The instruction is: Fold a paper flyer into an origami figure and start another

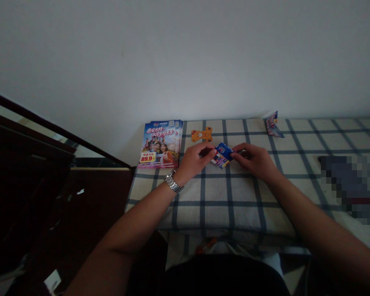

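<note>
A small piece of folded colourful paper [222,156], blue and purple with print like a flyer, is held up between my hands above the checked cloth. My left hand [197,159], with a steel watch on its wrist, pinches the paper's left corner. On the right corner, the thumb and fingers of my right hand [252,159] are closed. A stack of printed flyers [158,146] lies to the left of my left hand. Behind the hands, a brown bear figure [202,135] shows on the cloth.
Near the wall, a folded flyer [274,125] stands on the checked cloth [200,211]. A dark blurred-out object [351,187] lies at the right. White scraps [80,191] are on the dark floor at left, beside dark furniture [24,164].
</note>
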Available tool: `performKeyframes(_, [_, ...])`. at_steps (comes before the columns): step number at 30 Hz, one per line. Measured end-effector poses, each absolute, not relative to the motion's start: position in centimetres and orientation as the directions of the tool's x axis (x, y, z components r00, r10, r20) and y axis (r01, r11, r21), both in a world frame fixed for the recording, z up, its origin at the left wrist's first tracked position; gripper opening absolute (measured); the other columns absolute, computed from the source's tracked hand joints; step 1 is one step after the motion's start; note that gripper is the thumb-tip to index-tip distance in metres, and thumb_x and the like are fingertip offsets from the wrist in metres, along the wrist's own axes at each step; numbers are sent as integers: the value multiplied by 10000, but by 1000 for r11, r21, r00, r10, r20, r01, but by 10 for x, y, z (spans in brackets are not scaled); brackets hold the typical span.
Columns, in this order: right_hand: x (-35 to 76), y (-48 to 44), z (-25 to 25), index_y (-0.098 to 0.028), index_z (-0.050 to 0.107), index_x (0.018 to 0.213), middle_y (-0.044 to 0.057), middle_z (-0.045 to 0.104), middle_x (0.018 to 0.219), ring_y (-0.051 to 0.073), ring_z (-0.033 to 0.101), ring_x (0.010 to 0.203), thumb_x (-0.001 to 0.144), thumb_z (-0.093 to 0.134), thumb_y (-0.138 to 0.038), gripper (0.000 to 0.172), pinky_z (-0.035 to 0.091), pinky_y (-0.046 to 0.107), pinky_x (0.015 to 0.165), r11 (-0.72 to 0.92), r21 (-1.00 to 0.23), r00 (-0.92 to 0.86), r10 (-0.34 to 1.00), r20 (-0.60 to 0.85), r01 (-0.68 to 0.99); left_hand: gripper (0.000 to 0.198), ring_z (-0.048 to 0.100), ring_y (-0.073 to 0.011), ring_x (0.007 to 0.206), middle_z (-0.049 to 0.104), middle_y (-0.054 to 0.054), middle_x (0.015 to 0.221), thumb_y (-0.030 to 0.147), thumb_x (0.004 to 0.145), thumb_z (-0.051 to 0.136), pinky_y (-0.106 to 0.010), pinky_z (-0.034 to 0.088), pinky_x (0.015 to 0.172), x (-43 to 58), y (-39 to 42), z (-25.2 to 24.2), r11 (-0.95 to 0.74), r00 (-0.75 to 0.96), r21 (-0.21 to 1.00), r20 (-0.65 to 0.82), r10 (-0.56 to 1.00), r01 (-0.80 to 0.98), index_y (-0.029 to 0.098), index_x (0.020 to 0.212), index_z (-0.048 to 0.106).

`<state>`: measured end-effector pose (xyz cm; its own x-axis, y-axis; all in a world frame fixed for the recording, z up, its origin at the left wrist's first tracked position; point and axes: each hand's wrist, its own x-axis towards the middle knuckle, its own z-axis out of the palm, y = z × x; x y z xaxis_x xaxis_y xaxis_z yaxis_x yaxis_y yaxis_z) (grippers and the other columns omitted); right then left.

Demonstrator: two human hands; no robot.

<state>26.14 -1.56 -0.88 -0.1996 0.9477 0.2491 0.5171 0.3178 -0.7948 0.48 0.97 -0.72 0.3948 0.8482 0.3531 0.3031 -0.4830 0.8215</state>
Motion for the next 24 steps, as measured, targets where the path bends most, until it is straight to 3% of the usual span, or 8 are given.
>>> performKeyframes(5, [260, -16, -6, -225, 739, 1019, 8, 736, 702, 149, 610, 465, 947, 697, -564, 349, 454, 282, 448, 253, -819, -184, 966, 182, 515, 198, 757, -162, 916, 787, -32, 1014, 382, 1037, 658, -298, 615, 846, 5, 13, -14, -465, 406, 833, 330, 852, 300, 206, 1113, 708])
performKeyframes(9, [261, -14, -7, -217, 757, 1030, 41, 789, 835, 161, 662, 566, 943, 709, -494, 294, 513, 296, 546, 273, -748, -140, 961, 237, 605, 205, 751, -168, 991, 779, -45, 1120, 297, 1039, 656, -322, 610, 905, 6, 12, -13, -500, 404, 796, 356, 843, 341, 224, 1229, 673])
performKeyframes(12, [262, -11, -9, -230, 745, 1153, 40, 799, 877, 173, 676, 621, 930, 727, -443, 309, 538, 304, 599, 280, -725, -126, 957, 261, 629, 269, 727, -181, 1032, 753, -56, 1179, 227, 1009, 680, -360, 597, 955, 5, 12, -9, -551, 385, 720, 408, 828, 422, 224, 1277, 650])
performKeyframes(15, [264, -10, -12, -247, 706, 1250, 27, 798, 873, 180, 685, 643, 938, 718, -411, 353, 551, 312, 630, 268, -726, -143, 962, 231, 633, 192, 701, -208, 1081, 733, -66, 1180, 233, 1003, 689, -393, 575, 982, 4, 13, -7, -597, 407, 620, 437, 802, 510, 210, 1194, 682])
performKeyframes(20, [266, -10, -15, -261, 704, 1241, 12, 789, 866, 178, 656, 631, 965, 693, -402, 310, 506, 311, 610, 297, -639, -191, 954, 232, 710, 155, 681, -233, 1150, 729, -51, 1232, 270, 1013, 690, -443, 522, 1019, 3, 15, -10, -713, 559, 433, 443, 701, 552, 230, 1155, 739])
performKeyframes(24, [265, -10, -14, -256, 709, 1236, 13, 784, 867, 183, 651, 636, 976, 686, -389, 293, 488, 315, 613, 329, -568, -215, 941, 261, 754, 178, 677, -236, 1150, 740, -43, 1248, 305, 1039, 658, -470, 496, 1029, 3, 13, -11, -741, 618, 353, 409, 671, 571, 241, 1174, 755])
